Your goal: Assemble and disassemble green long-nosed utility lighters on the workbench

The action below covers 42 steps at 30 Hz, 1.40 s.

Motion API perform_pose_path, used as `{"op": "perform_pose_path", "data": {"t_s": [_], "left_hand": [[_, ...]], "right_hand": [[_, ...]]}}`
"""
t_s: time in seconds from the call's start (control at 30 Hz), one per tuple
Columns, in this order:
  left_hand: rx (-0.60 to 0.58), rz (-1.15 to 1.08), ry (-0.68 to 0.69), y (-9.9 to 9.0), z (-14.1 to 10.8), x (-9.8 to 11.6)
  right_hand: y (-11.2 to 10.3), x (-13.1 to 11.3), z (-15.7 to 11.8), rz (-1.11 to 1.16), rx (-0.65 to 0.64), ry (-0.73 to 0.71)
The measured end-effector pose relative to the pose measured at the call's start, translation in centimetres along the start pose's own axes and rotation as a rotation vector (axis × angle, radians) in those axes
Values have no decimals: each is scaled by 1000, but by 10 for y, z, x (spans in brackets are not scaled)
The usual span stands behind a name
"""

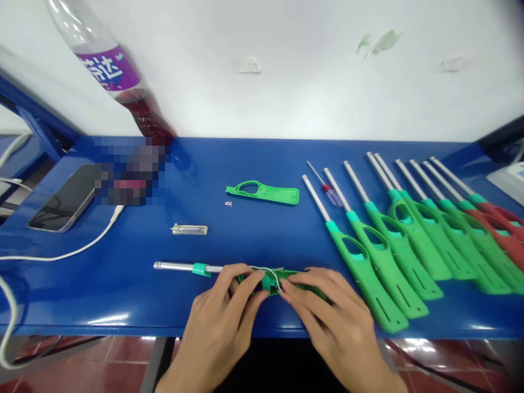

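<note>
Both hands work on an opened green gas lighter point(295, 275) lying near the front edge of the blue table. My left hand point(227, 311) pinches it around the teal trigger point(266, 283). My right hand point(331, 305) has its fingertips closed at the inside of the handle, by a thin white wire point(270, 271). The lighter's metal tube point(176, 266) with a teal collar point(200, 269) points left. Beyond the hands lies the loose green half-shell point(270, 193), with a tiny metal part point(228, 203) below it. A clear fuel tank point(189, 230) rests to the left.
Several green lighters point(380, 273) and some red ones point(497, 224) lie in a row at the right, with a screwdriver point(329, 194) among them. A phone point(65, 196), a white cable point(82, 251) and a drink bottle point(110, 65) are at the left. A white wall point(286, 82) stands behind.
</note>
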<state>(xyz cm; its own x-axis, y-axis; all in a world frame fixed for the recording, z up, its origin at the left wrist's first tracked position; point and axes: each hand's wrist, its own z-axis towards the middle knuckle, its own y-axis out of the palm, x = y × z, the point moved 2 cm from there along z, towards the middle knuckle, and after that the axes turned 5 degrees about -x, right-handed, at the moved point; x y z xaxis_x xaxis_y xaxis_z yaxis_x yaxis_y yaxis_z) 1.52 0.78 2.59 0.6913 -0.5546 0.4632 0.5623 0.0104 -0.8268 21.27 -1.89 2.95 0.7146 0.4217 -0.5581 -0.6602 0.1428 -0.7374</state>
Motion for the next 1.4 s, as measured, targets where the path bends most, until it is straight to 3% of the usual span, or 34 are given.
{"op": "perform_pose_path", "data": {"t_s": [0.67,1.23,1.4], "left_hand": [[21,-38,8,-1,-2,-1],[11,-25,7,-2,0,3],[74,-43,7,-15,1,-1]], "right_hand": [[-3,-4,2,-36,38,-90],[-2,-4,4,-60,-40,-40],[-2,3,0,-54,-53,-16]]}}
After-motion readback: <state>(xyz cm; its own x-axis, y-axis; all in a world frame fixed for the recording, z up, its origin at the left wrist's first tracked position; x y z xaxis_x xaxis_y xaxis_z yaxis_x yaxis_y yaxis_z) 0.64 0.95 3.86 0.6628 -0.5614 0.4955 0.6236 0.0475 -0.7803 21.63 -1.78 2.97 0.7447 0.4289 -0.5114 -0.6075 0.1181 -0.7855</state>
